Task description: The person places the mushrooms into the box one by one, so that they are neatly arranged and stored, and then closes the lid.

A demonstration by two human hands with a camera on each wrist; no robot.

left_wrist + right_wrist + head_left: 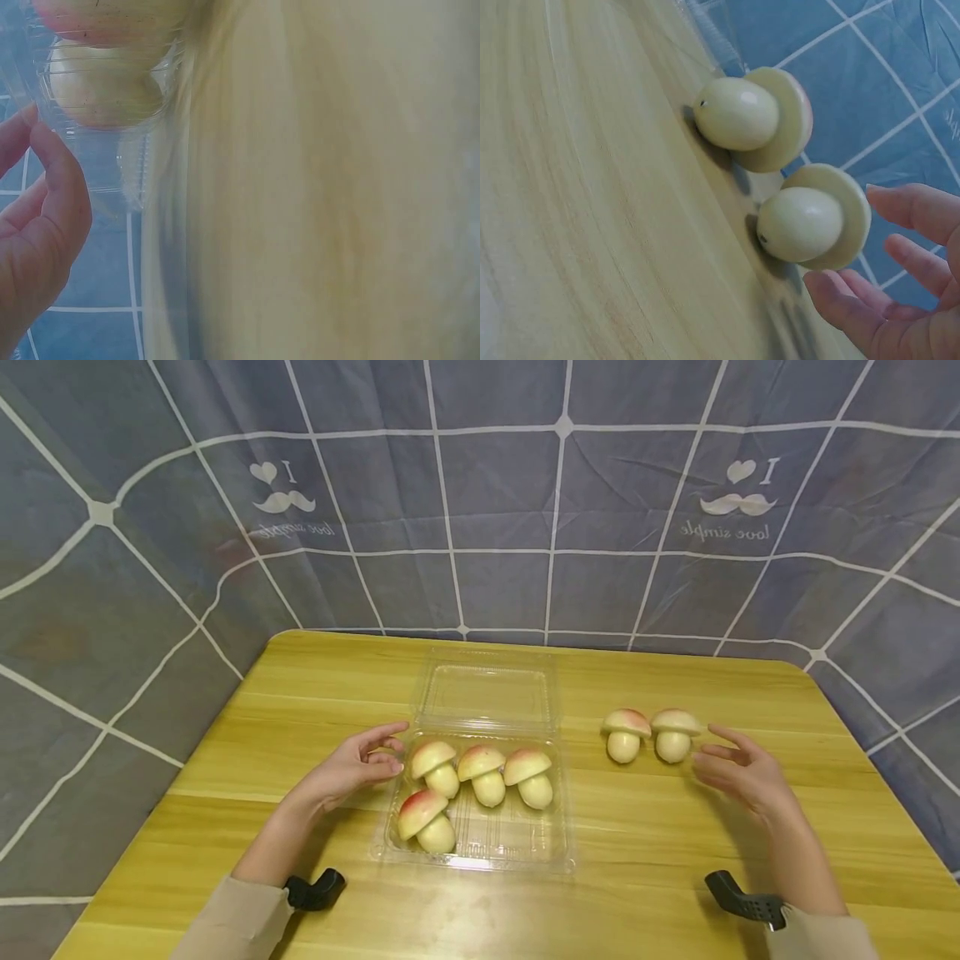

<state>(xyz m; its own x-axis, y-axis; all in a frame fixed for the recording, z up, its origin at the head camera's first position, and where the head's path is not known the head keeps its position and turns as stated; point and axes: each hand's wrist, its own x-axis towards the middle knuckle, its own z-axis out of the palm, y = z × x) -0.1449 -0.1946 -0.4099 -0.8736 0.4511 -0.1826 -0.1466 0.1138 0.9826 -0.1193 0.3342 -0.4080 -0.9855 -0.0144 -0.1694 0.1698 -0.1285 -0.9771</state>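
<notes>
A clear plastic clamshell box (517, 847) lies on the table with its lid (487, 689) folded back. Inside it are several toy mushrooms (535, 777) with pink-tinged yellow caps, three in the back row and one in front at the left. My left hand (351, 770) is at the box's left side, fingers loosely bent; whether the fingertips touch the wall cannot be told. Two more mushrooms stand right of the box, a left one (624, 737) and a right one (802, 223). Beside the right one my right hand (742, 772) is spread, fingers and thumb around its side without visibly gripping.
The yellow wood-grain table (480, 918) has rounded far corners. A grey-blue curtain (495, 510) with white grid lines hangs behind it and along both sides. Black straps with camera mounts (742, 900) sit on both wrists.
</notes>
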